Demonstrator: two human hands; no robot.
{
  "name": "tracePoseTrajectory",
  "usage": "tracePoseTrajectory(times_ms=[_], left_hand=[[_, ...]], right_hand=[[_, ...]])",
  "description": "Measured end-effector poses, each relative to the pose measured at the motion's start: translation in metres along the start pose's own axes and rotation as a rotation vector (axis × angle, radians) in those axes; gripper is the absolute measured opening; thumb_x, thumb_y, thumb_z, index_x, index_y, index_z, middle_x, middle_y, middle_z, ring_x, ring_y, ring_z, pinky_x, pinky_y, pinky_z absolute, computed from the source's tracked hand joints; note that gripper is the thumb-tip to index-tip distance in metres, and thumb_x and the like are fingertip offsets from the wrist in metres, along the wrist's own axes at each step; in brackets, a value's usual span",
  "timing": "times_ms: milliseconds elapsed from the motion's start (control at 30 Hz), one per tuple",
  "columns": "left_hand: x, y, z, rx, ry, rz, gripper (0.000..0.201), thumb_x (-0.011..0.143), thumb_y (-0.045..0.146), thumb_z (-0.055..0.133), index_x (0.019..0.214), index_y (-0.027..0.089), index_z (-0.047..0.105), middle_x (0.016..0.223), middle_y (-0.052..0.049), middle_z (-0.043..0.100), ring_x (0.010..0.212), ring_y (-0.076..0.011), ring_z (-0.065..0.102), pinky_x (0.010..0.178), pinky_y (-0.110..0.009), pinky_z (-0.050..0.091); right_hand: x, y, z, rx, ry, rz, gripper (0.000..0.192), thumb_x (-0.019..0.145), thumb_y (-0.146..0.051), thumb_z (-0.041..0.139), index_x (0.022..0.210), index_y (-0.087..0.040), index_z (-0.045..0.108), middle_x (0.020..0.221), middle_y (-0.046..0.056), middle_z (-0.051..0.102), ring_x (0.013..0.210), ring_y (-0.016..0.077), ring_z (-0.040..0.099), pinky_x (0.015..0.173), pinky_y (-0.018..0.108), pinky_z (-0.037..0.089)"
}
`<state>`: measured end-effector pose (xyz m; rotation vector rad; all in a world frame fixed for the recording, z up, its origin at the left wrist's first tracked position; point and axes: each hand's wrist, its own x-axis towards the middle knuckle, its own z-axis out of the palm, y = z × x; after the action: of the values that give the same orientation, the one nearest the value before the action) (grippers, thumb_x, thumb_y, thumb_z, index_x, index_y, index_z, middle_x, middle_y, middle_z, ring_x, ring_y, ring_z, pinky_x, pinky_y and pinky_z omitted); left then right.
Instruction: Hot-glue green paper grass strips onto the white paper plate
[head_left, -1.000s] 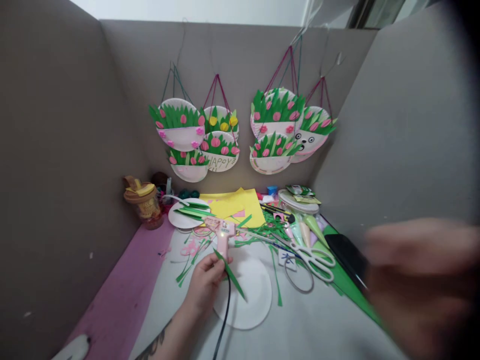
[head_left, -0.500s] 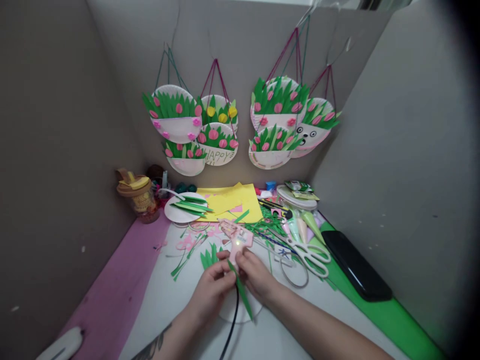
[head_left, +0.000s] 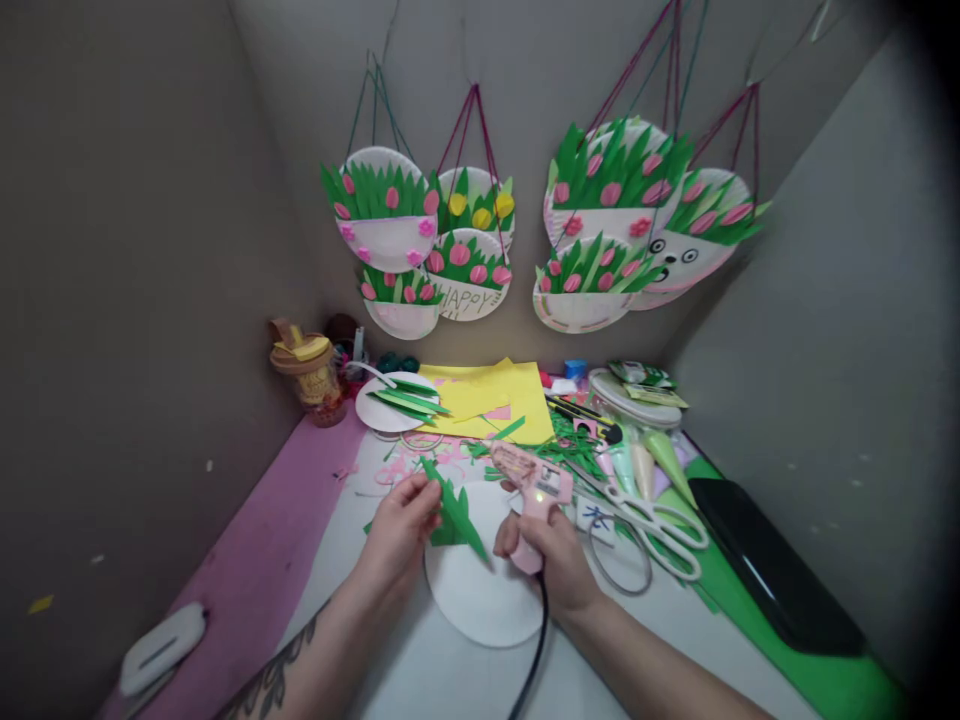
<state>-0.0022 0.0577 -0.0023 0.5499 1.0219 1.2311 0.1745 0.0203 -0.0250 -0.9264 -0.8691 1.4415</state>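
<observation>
Pointed green paper leaf (head_left: 474, 540): it is slanting from 10 toward 4 o'clock above the far edge of the plate, its lower tip free, probably so that its face is staying exposed.
Left hand (head_left: 401, 520): its thumb and fingers are pinching the leaf near the upper end, seemingly keeping most of the strip's length clear of the fingers.
Right hand (head_left: 559, 560): it is wrapping around the handle of a pink pistol-shaped plastic glue gun (head_left: 549, 485), a grip that is likely giving control of the trigger.
Glue gun: its nozzle is pointing toward 10 o'clock, apart from the leaf; its black cord (head_left: 540, 645) is trailing toward 6 o'clock, away from the paper.
Round white paper plate (head_left: 484, 610): it is lying on the table between the two forearms, where both hands are reaching easily.
Jagged green paper cluster (head_left: 444, 538): it is sitting at the plate's 11 o'clock edge, partly hidden behind the leaf.
Second white plate (head_left: 367, 412): it is bearing loose green strips (head_left: 409, 403) at 11 o'clock, perhaps keeping them apart from the scraps.
White-handled scissors (head_left: 679, 545): they are lying toward 2 o'clock, beyond the right hand.
</observation>
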Motion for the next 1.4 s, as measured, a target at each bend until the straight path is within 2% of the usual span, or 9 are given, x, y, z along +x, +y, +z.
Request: tracePoseTrajectory(times_ms=[133, 200, 300, 433, 633, 767, 967, 1167, 1400], left_hand=[[0.002, 0.000, 0.000, 0.023, 0.004, 0.024, 0.045, 0.048, 0.039, 0.090, 0.068, 0.014, 0.057, 0.057, 0.006, 0.049, 0.051, -0.0045, 0.043, 0.045, -0.015, 0.037], [0.001, -0.002, -0.001, 0.036, -0.022, 0.017, 0.045, 0.051, 0.040, 0.088, 0.067, 0.014, 0.055, 0.055, 0.006, 0.049, 0.049, -0.0046, 0.043, 0.044, -0.015, 0.036], [-0.001, -0.008, -0.001, 0.075, -0.068, 0.016, 0.045, 0.057, 0.044, 0.086, 0.070, 0.015, 0.055, 0.055, 0.005, 0.052, 0.049, -0.0057, 0.046, 0.046, -0.017, 0.038], [-0.004, -0.011, -0.002, 0.117, -0.115, 0.036, 0.043, 0.063, 0.047, 0.082, 0.075, 0.015, 0.057, 0.060, 0.003, 0.056, 0.053, -0.0081, 0.051, 0.052, -0.020, 0.043], [-0.008, -0.017, -0.005, 0.143, -0.376, -0.002, 0.041, 0.072, 0.042, 0.077, 0.102, 0.016, 0.064, 0.066, 0.001, 0.057, 0.054, -0.0081, 0.046, 0.051, -0.020, 0.034], [-0.009, -0.021, -0.007, 0.164, -0.534, 0.042, 0.027, 0.070, 0.035, 0.080, 0.082, 0.016, 0.065, 0.078, -0.001, 0.057, 0.066, -0.0111, 0.053, 0.060, -0.022, 0.038], [-0.005, -0.006, -0.005, -0.059, -0.375, 0.041, 0.026, 0.072, 0.033, 0.079, 0.076, 0.017, 0.059, 0.069, 0.004, 0.048, 0.049, -0.0030, 0.032, 0.046, -0.018, 0.024], [-0.004, -0.001, -0.009, -0.294, -0.427, -0.110, 0.027, 0.071, 0.026, 0.080, 0.077, 0.017, 0.055, 0.068, 0.003, 0.044, 0.054, -0.0047, 0.036, 0.045, -0.015, 0.022], [-0.002, -0.003, -0.012, -0.323, -0.434, -0.164, 0.026, 0.073, 0.021, 0.078, 0.073, 0.014, 0.052, 0.068, 0.003, 0.044, 0.052, -0.0033, 0.037, 0.043, -0.014, 0.024]], right_hand=[[-0.003, 0.001, 0.004, -0.078, -0.021, 0.062, 0.022, 0.068, -0.032, 0.065, 0.053, -0.016, 0.061, 0.046, 0.001, 0.058, 0.049, 0.0136, 0.053, 0.053, 0.026, 0.042], [-0.003, 0.003, 0.007, -0.163, 0.073, 0.075, 0.020, 0.065, -0.034, 0.071, 0.064, -0.016, 0.063, 0.051, -0.001, 0.059, 0.050, 0.0130, 0.052, 0.051, 0.025, 0.040], [-0.004, 0.005, 0.013, -0.200, 0.128, 0.124, 0.037, 0.058, -0.034, 0.077, 0.088, -0.018, 0.064, 0.060, -0.003, 0.060, 0.049, 0.0116, 0.049, 0.047, 0.024, 0.037], [-0.005, 0.004, 0.020, -0.257, 0.143, 0.207, 0.019, 0.061, -0.029, 0.071, 0.065, -0.016, 0.059, 0.054, -0.002, 0.055, 0.048, 0.0098, 0.044, 0.045, 0.022, 0.031], [-0.005, -0.009, 0.028, -0.021, 0.091, 0.216, 0.025, 0.057, -0.030, 0.074, 0.068, -0.016, 0.058, 0.052, -0.004, 0.053, 0.050, 0.0095, 0.045, 0.048, 0.022, 0.036], [-0.007, -0.009, 0.027, 0.017, 0.068, 0.254, 0.040, 0.057, -0.033, 0.079, 0.087, -0.015, 0.060, 0.054, -0.005, 0.055, 0.048, 0.0097, 0.046, 0.048, 0.022, 0.038], [-0.010, 0.002, 0.012, -0.032, 0.008, 0.119, 0.046, 0.072, -0.053, 0.073, 0.096, -0.017, 0.056, 0.064, -0.001, 0.062, 0.051, 0.0105, 0.053, 0.048, 0.021, 0.037], [-0.019, 0.014, -0.002, -0.241, -0.167, 0.099, 0.050, 0.071, -0.063, 0.070, 0.088, -0.017, 0.064, 0.068, 0.002, 0.061, 0.053, 0.0101, 0.049, 0.051, 0.023, 0.039], [-0.027, 0.031, -0.012, -0.367, -0.139, 0.081, 0.050, 0.069, -0.064, 0.071, 0.095, -0.021, 0.070, 0.084, 0.007, 0.069, 0.069, 0.0185, 0.060, 0.060, 0.030, 0.049]])
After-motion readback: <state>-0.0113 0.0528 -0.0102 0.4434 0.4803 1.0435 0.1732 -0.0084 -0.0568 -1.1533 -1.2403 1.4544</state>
